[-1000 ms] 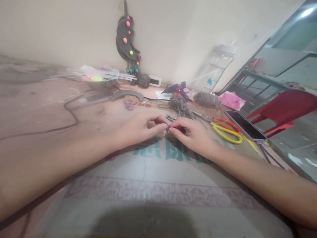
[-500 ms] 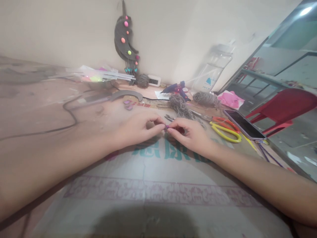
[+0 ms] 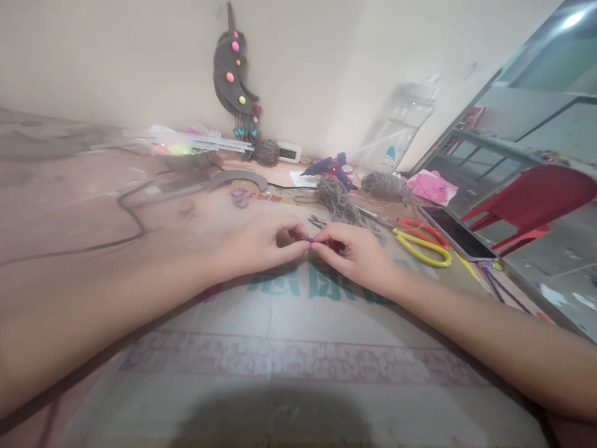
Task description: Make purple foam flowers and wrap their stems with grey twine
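Between the fingertips of both hands is a tiny purple piece (image 3: 310,240), mostly covered, so its kind does not show. My left hand (image 3: 273,244) pinches it from the left with thumb and forefinger. From the right, my right hand (image 3: 352,250) pinches the same piece, its fingertips almost meeting the left ones. Both hands hover over a printed sheet (image 3: 298,323) with green characters. Just behind the fingers lie metal tips of a tool (image 3: 317,221) and a loose skein of grey yarn (image 3: 342,202). Small purple pieces (image 3: 240,198) rest further back on the left.
Yellow-handled scissors (image 3: 422,249), orange-handled scissors (image 3: 424,231) and a phone (image 3: 459,233) lie to the right. Behind stand a glue gun (image 3: 329,169) and a water bottle (image 3: 396,130). A decorated grey crescent (image 3: 231,74) hangs on the wall. A black cable (image 3: 135,218) crosses the left side.
My fingertips have drawn slightly closer together, and less of the purple piece shows between them. The whole view has shifted a little; the things on the table stay in place.
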The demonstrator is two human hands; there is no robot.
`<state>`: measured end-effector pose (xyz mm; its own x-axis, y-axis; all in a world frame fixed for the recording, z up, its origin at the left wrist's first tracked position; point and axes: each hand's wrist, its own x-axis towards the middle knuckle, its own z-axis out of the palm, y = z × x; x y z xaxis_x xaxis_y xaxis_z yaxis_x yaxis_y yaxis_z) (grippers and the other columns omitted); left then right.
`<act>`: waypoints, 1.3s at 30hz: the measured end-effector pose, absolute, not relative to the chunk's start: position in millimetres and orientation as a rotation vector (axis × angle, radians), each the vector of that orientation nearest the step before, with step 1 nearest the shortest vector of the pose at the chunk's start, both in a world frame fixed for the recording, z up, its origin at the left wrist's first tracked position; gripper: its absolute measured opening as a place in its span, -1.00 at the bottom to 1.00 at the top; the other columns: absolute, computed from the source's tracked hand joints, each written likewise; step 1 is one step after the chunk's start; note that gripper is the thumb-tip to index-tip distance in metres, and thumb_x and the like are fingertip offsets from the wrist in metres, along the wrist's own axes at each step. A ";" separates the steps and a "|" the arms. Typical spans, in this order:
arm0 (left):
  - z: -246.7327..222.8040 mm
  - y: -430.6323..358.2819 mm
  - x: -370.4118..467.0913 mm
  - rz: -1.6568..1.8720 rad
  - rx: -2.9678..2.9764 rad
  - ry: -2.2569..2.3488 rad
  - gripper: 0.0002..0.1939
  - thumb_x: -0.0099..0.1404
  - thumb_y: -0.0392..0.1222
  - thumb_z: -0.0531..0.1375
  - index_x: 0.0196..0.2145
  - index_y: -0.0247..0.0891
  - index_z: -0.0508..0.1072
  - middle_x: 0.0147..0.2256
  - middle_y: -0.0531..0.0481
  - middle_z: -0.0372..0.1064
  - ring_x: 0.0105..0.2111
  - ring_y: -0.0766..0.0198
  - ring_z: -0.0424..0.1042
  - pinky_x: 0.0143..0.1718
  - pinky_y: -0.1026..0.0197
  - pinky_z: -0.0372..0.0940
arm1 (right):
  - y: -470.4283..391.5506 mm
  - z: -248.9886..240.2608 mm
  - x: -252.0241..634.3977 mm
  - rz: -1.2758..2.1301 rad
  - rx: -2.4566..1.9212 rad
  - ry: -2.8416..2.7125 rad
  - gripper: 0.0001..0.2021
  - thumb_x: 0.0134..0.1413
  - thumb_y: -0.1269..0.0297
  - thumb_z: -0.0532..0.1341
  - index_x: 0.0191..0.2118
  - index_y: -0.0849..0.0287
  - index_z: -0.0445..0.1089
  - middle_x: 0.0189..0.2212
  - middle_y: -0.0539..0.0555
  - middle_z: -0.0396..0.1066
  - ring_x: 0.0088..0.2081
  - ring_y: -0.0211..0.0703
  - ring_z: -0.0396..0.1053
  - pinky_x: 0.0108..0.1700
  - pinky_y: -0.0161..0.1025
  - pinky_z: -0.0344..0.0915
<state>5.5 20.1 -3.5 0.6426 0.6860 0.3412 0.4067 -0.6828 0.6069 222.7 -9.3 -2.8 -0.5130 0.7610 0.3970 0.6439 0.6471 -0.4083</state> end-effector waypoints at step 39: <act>-3.3 23.7 5.3 0.783 2.184 0.933 -0.73 0.38 -0.06 0.11 -0.28 -0.24 0.54 -0.30 -0.02 0.54 -0.29 0.21 0.49 -0.26 0.21 0.35 | 128.5 39.3 280.1 0.421 -1.669 -1.861 -0.53 0.08 0.51 0.23 0.15 0.27 0.41 0.05 0.21 0.51 -0.02 -0.01 0.52 0.06 -0.15 0.40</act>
